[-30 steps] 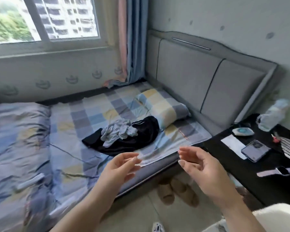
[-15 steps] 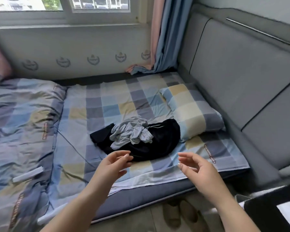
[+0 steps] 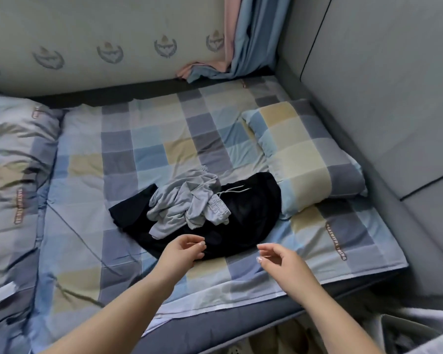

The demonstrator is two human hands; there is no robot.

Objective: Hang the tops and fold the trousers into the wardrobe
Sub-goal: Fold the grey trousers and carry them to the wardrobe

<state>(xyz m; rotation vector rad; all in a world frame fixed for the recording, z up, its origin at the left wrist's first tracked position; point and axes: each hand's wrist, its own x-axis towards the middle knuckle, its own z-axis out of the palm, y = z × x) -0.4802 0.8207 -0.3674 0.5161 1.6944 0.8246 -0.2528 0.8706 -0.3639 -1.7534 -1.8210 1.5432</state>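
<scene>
On the left of the bed lies a rumpled quilt, well clear of the clothes. Near the middle of the checked sheet a black garment is spread in a loose heap, and a grey garment sits crumpled on top of it, a drawstring trailing from it across the black cloth. The grey one looks like trousers from its elastic waistband, though the bunching makes that hard to confirm.

The left hand hovers at the near edge of the black garment, its fingers loosely curled and holding nothing; whether they touch the cloth cannot be told. The right hand hangs just beside the heap over the sheet, fingers relaxed and half bent, also empty.

Both pieces appear light, soft and limp, so they will sag and slide rather than keep any shape. The grey piece is best pinched at the waistband, both hands apart, and shaken out; the black one at its near hem or shoulders.

To the right, a pillow touches the black garment, against the padded headboard.
</scene>
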